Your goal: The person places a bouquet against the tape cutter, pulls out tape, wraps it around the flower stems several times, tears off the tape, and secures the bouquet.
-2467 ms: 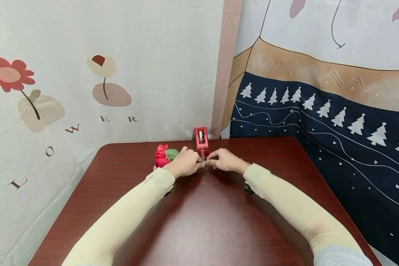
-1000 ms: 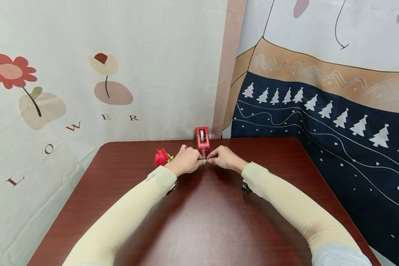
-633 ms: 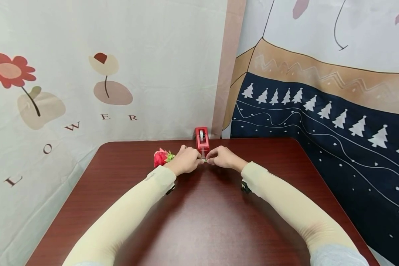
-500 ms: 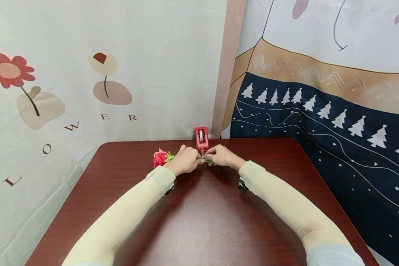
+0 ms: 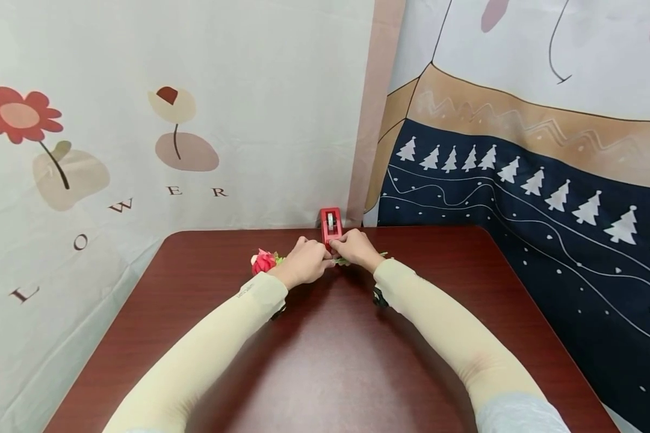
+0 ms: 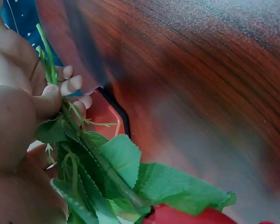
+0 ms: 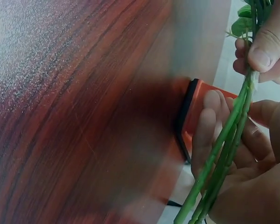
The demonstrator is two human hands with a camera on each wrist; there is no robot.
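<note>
My left hand [image 5: 303, 264] pinches a bunch of artificial roses by the green stems [image 7: 231, 135], thumb laid over them. The red and pink rose heads [image 5: 263, 261] stick out to its left, with green leaves [image 6: 121, 158] below them in the left wrist view. Clear tape [image 7: 253, 84] shows faintly on the stems beside the left thumb. My right hand [image 5: 360, 249] is at the front of the red tape dispenser [image 5: 331, 225], thumb and forefinger together at the tape's end, other fingers loosely curled. The bare stem ends pass beneath the right palm.
The dark red wooden table [image 5: 352, 355] has its far edge just behind the dispenser. A pale curtain [image 5: 271, 120] with printed flowers hangs behind. On the right hangs a dark blue cloth [image 5: 498, 204] with white trees.
My right hand has moved from the stems up and left to the front of the dispenser, uncovering the stem ends. The rose heads have turned about; my left hand stays nearly in place.
</note>
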